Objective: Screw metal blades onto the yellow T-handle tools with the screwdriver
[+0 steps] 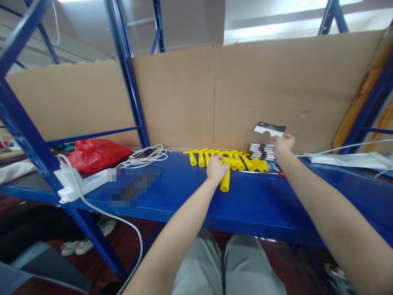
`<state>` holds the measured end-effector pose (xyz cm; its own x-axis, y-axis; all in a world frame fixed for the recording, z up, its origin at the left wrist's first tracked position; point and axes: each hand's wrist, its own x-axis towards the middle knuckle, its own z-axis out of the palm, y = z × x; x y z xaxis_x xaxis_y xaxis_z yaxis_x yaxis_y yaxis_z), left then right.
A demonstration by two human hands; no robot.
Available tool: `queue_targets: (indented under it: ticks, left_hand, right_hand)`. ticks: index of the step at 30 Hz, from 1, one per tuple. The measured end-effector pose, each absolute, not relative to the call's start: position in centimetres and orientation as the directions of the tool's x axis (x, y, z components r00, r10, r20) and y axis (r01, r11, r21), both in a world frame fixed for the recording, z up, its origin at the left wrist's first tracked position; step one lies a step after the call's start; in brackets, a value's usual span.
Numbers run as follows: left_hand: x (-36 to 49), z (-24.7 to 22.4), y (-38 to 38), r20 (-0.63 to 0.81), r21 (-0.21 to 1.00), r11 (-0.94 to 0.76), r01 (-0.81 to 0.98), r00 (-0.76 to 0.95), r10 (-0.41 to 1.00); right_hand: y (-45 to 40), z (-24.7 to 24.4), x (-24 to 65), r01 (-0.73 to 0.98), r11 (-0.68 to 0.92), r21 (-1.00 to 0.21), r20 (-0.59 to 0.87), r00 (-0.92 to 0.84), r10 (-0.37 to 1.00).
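Observation:
My left hand [217, 169] is closed on a yellow T-shaped plastic tool [225, 182], its hollow round handle pointing toward me. Behind it, more yellow T-shaped tools [193, 158] lie in a row along the cardboard. Pinched in my right hand [283, 143] is a black-and-white printed card [270, 128] with a rounded notch in its lower edge. The card is raised above a stack of folded cards [260, 151]. Small yellow pieces [260, 165] lie in front of that stack, beside a black item with white lettering [273, 166].
A thin metal rod with a red end [281, 175] lies on the blue shelf [184, 196]. To the left are a power strip [89, 182], coiled white cable [150, 155] and a red plastic bag [98, 155]. Cardboard [260, 82] walls the back; blue posts [129, 78] frame it.

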<state>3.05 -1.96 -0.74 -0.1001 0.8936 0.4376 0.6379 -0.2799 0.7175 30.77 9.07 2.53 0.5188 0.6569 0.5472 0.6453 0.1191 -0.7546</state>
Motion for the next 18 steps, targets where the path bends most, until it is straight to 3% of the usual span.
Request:
queue_targets:
  ticks: [5,12,18]
  left_hand:
    - [2.8,-0.5,-2.4,0.312,0.692,-0.147,0.706,-0.109,0.944]
    - [2.9,-0.3,-2.5,0.262,0.653,-0.144,0.744,-0.043,0.964]
    - [2.9,-1.0,-1.8,0.231,0.661,-0.188,0.727,0.041,0.972]
  right_hand:
    - [5.4,3.8,28.1,0.351,0.302,-0.886,0.463,0.639,0.614]
    - [-0.8,1.5,24.3,0.369,0.342,-0.864,0.492,0.481,0.725]
    - [-1.0,1.7,23.7,0.184,0.532,-0.827,0.553,0.442,0.706]
